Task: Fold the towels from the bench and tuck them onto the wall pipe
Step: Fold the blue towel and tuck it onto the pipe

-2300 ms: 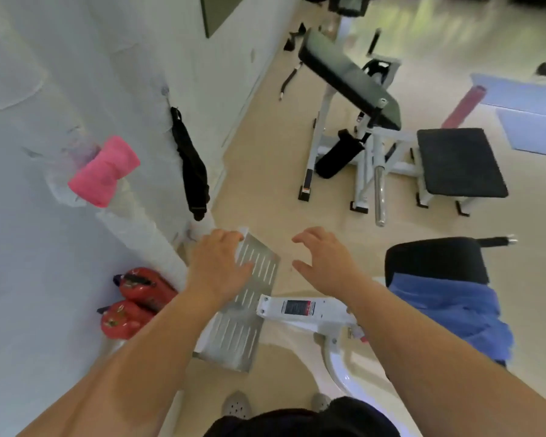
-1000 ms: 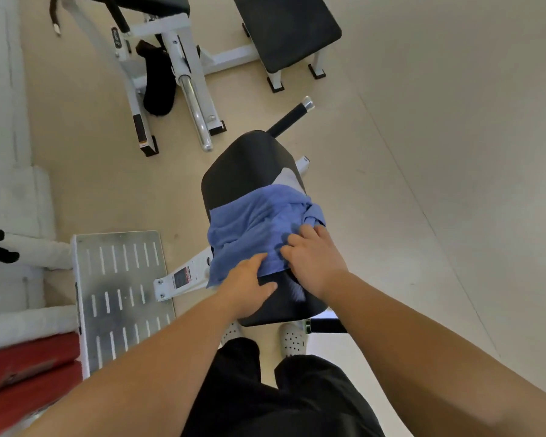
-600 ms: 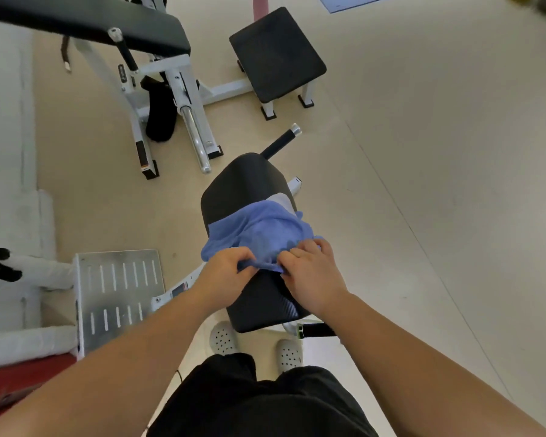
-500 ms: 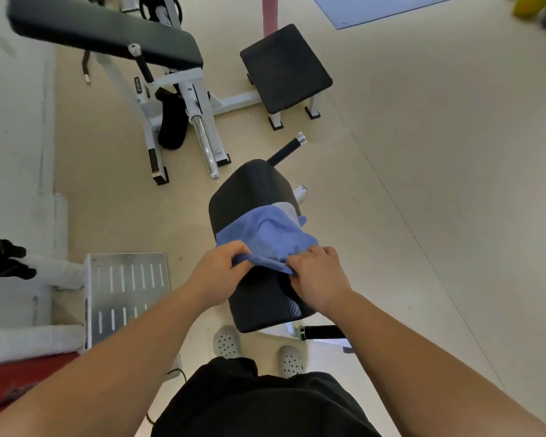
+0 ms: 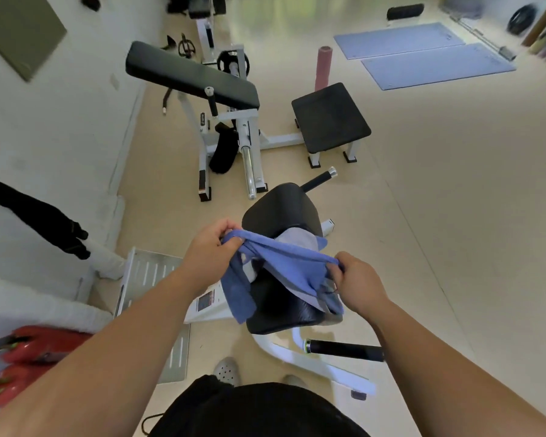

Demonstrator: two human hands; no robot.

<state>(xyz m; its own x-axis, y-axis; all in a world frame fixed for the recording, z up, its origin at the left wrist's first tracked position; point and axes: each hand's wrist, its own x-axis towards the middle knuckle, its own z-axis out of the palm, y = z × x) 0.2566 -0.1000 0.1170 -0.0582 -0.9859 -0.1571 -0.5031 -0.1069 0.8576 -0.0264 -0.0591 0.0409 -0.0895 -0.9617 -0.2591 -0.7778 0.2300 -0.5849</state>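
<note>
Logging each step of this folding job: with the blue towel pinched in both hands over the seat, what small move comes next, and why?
Probably raise both hands and draw them apart: the left hand and right hand each pinch the towel, yet it sags bunched, one end dangling at the seat.

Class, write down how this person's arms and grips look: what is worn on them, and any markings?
The left arm and right arm are bare along all that shows, with no sleeves. The left grip and right grip wear no gloves. No watch, band, ring or marking is visible. Black clothing covers the body at the bottom edge.
</note>
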